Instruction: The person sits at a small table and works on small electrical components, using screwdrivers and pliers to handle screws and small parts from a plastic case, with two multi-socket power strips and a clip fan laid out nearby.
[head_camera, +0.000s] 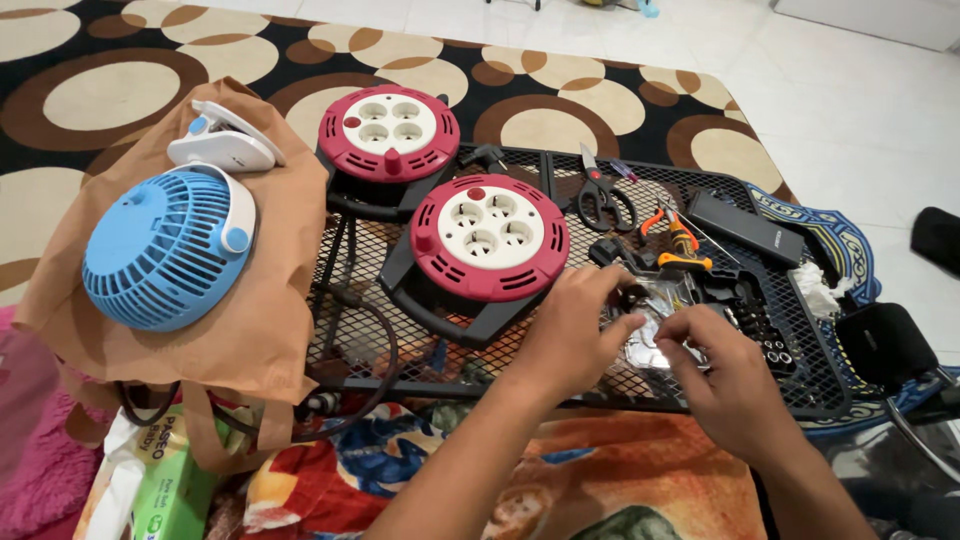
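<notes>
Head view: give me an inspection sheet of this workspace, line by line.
Surface: black wire-mesh rack on a circle-patterned rug.
Job's things: clear plastic bag with a small dark part.
Clutter: two red cable reels, blue clip fan on a brown bag, scissors, orange-handled tools, black flat box.
Grippers: left hand and right hand pinch at the bag.
Cables: black cord loops under the rack.
Surroundings: white tiled floor.

Single head-worn view, looking steeply down, close over black mesh rack (560, 385)
</notes>
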